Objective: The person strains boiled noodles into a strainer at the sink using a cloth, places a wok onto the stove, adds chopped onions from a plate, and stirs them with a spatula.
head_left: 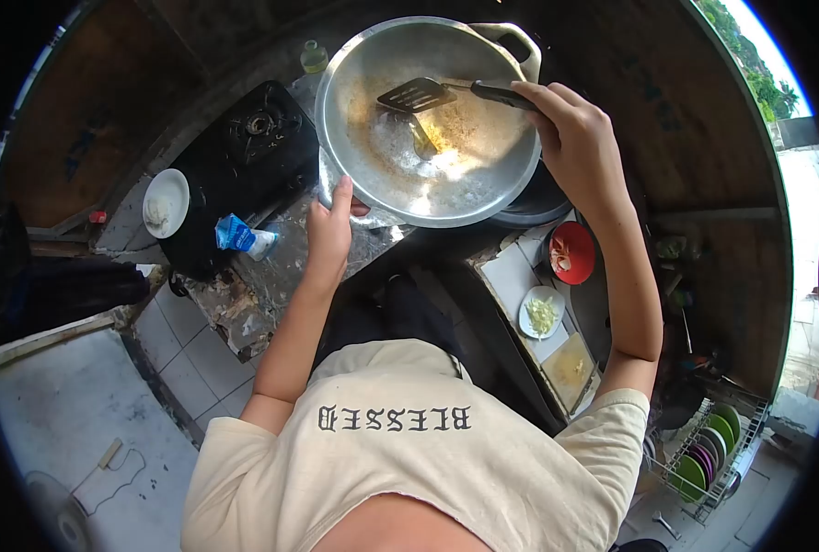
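A large metal wok [345,129] fills the upper middle of the view, a little oil pooled in its browned bottom. My left hand [332,227] is closed around the wok's near handle, thumb on top. The far handle [526,55] has nothing on it. In my right hand [575,133] is a black slotted spatula [417,95], gripped by the end of its handle. Its blade hangs over the inside of the wok; whether it touches the metal I cannot tell.
Left of the wok is a black gas stove [258,129], with a white bowl [167,202] and a blue-and-white packet [235,234] nearby. To the right are a red bowl [571,253], a plate of chopped pale vegetable [542,313] and a dish rack [718,451]. A small bottle [314,58] stands behind.
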The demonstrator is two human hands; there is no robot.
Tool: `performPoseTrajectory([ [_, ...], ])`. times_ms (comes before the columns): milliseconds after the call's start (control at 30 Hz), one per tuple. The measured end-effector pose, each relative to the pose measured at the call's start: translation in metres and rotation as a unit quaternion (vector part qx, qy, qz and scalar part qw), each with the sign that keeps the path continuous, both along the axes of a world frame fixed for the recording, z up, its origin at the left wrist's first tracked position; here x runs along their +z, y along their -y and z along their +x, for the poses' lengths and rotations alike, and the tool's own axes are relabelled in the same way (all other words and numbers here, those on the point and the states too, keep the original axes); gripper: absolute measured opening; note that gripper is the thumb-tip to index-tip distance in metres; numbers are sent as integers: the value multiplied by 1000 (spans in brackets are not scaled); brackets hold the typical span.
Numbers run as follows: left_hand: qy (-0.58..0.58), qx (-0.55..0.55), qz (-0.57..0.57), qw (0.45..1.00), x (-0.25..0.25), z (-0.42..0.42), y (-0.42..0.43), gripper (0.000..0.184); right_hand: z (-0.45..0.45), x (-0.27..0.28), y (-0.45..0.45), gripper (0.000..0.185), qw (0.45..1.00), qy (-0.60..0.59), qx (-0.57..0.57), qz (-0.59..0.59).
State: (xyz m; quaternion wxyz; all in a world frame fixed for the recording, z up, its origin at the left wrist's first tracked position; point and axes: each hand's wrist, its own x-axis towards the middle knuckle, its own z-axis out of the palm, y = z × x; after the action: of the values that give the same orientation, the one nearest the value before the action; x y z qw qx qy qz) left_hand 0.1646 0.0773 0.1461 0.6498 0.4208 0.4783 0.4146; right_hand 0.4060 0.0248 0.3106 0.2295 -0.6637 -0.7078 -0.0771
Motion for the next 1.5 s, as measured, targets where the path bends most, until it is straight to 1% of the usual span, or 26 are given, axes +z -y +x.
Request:
performPoseTrajectory([
  [33,6,-12,-4,1000,1,-1,10,32,-8,0,21,32,999,45,-6,-7],
  [67,13,-21,2,1000,0,0,20,32,-14,-1,43,40,996,83,-5,-14],
  [100,19,-32,6,999,-2,2,30,32,-17,-3,63,43,996,94,4,-8],
  [133,26,-44,10,999,-3,3,40,32,-21,-4,83,41,995,93,-11,-17],
  [167,6,-59,-5,998,-1,5,49,32,-23,-4,103,40,995,93,-28,-26],
  [267,-41,-118,-38,991,4,13,69,31,-21,-3,156,37,997,57,-54,-29],
  [367,-27,-146,-64,987,8,31,94,31,-9,-2,204,42,994,47,-86,-44],
  [400,-3,-169,-53,984,-3,37,98,31,-7,0,218,37,993,44,-103,-46],
  [467,-1,-190,-57,980,-1,51,111,30,2,4,248,34,986,38,-142,-79],
  [500,1,-201,-59,978,0,59,119,30,6,7,263,32,982,34,-162,-96],
  [633,-8,-245,-59,968,-7,96,147,31,28,7,320,29,961,-44,-241,-130],
  [667,-6,-257,-54,965,-12,106,154,31,31,11,330,29,947,-56,-273,-162],
  [767,-3,-279,-39,959,-18,139,185,33,58,10,362,31,918,-107,-315,-214],
  [867,-9,-283,-20,959,-29,178,219,33,101,-2,392,24,933,-103,-286,-194],
  [967,-15,-275,-12,961,-45,220,253,32,152,-8,418,23,910,-87,-314,-255],
  [1000,10,-263,-28,964,-52,234,265,31,174,-13,430,24,913,-83,-309,-253],
  [1100,24,-243,-36,969,-59,270,295,32,225,-7,451,29,893,-72,-321,-307],
  [1167,3,-233,-33,972,-73,288,306,33,255,0,461,28,893,-14,-317,-320],
  [1233,-17,-210,-11,977,-77,302,318,33,279,7,475,27,925,69,-262,-265],
  [1267,-20,-199,15,980,-86,307,321,34,288,14,481,26,928,109,-252,-253],
  [1367,-51,-173,36,983,-79,315,331,35,296,30,494,25,914,226,-246,-230],
  [1467,-44,-150,37,987,-80,318,334,35,294,25,501,23,909,230,-295,-183],
  [1500,-44,-144,41,988,-79,319,334,34,293,21,500,23,919,199,-301,-160],
])
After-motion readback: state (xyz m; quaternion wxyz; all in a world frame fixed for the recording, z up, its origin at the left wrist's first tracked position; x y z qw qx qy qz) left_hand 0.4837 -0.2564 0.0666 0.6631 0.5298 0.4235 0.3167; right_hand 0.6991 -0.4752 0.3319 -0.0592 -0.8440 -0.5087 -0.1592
